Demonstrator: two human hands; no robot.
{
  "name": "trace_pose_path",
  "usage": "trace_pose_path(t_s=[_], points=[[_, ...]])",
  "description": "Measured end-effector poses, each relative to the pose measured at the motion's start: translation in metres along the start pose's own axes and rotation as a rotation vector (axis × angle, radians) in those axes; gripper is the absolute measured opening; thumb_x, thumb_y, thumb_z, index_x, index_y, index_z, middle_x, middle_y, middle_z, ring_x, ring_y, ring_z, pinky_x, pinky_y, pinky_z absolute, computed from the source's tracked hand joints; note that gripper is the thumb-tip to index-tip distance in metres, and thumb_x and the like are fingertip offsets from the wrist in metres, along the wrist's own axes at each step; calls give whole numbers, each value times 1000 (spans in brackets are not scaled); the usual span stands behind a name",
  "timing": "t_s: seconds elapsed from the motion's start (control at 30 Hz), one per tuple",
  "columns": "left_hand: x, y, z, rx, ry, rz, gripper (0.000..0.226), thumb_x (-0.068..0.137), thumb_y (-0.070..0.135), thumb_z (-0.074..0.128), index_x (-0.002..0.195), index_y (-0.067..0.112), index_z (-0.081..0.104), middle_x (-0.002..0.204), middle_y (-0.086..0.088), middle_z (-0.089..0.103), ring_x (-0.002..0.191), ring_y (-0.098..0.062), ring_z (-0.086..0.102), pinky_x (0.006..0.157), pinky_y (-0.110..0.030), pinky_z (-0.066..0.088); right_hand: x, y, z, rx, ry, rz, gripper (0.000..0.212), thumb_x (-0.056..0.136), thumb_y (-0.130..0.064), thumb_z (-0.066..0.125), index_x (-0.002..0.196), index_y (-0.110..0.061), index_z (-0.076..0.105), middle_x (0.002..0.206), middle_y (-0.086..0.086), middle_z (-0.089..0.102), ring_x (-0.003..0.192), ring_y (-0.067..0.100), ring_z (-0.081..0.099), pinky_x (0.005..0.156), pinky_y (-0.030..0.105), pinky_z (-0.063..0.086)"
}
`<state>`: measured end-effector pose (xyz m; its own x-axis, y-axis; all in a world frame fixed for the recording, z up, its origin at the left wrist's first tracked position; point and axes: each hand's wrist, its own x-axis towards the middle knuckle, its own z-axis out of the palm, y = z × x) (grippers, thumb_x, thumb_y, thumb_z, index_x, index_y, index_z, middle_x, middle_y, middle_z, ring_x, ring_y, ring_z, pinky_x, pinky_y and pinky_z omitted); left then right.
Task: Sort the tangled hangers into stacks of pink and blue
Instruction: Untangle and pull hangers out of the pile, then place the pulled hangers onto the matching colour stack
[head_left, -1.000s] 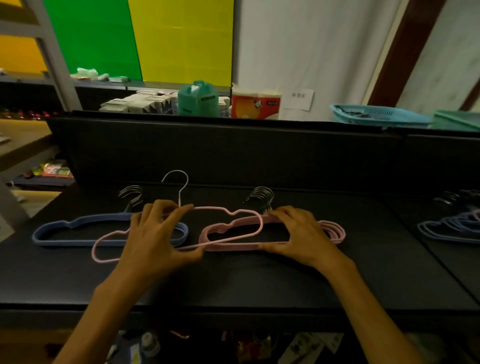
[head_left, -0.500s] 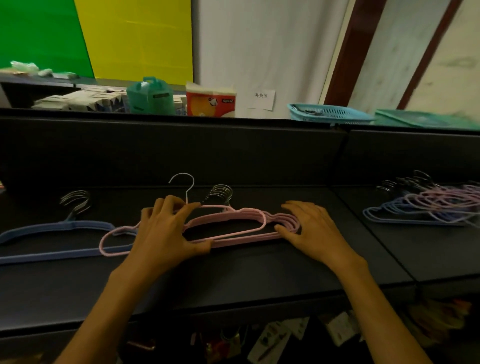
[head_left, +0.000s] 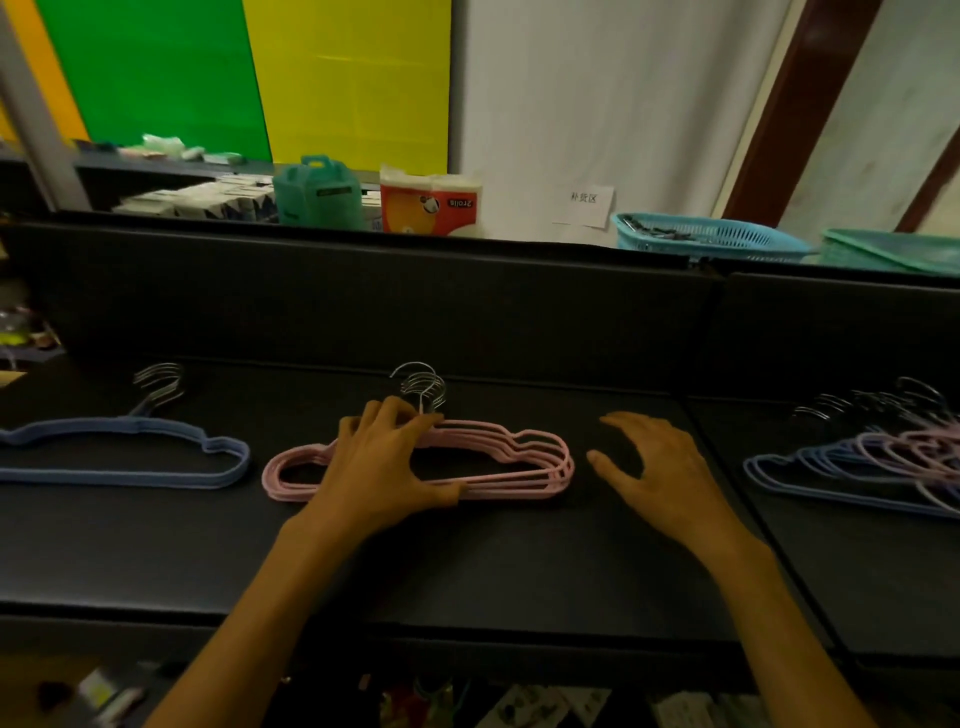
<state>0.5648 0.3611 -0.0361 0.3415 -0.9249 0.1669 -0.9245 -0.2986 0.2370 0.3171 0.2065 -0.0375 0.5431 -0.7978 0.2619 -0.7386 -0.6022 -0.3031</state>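
Observation:
A stack of several pink hangers lies flat in the middle of the black table, metal hooks pointing away from me. My left hand grips the stack's middle, fingers over the top bar near the hooks, thumb on the lower bar. My right hand hovers just right of the stack, fingers spread, holding nothing. A blue hanger stack lies at the left. At the right edge sits a tangled pile of blue and pink hangers.
A black upright panel runs along the table's far side. Behind it stand a teal container, an orange-and-white pack, a blue basket and a green tray. Small items lie below the table's front edge.
My left hand slid the single pink hanger rightward onto the pink stack, so it now lies aligned with it. My right hand let go of the stack's right end and lifted away.

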Motion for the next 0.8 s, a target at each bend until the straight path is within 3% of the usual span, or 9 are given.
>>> trace_pose_path(t_s=[0.2,0.43,0.67,0.8], points=[[2,2,2,-50,-55,16,87,69,70,63,142,39,28,142,6,27,129,-15,24,112,-40,22,5,-1,3,25,-14,-17,58,87,-51,55,139,-31,37,147,-4,37,137,16,29,111,34,25],[7,-2,-5,41,-127,54,89,71,76,53,145,39,21,149,4,22,135,-18,22,113,-42,21,-1,1,3,8,-19,-14,60,86,-53,54,140,-31,38,146,-4,39,136,14,31,112,34,26],[16,33,-12,61,4,163,77,86,60,48,148,30,16,153,1,21,140,-20,20,114,-42,17,-26,6,-12,4,51,9,57,85,-52,54,137,-29,43,141,-6,44,131,12,37,111,31,29],[25,65,4,73,-31,265,75,87,59,47,148,29,15,153,1,21,139,-21,20,114,-43,17,-59,23,-25,-29,90,53,54,88,-48,54,137,-27,44,142,-7,43,131,11,36,110,23,19]])
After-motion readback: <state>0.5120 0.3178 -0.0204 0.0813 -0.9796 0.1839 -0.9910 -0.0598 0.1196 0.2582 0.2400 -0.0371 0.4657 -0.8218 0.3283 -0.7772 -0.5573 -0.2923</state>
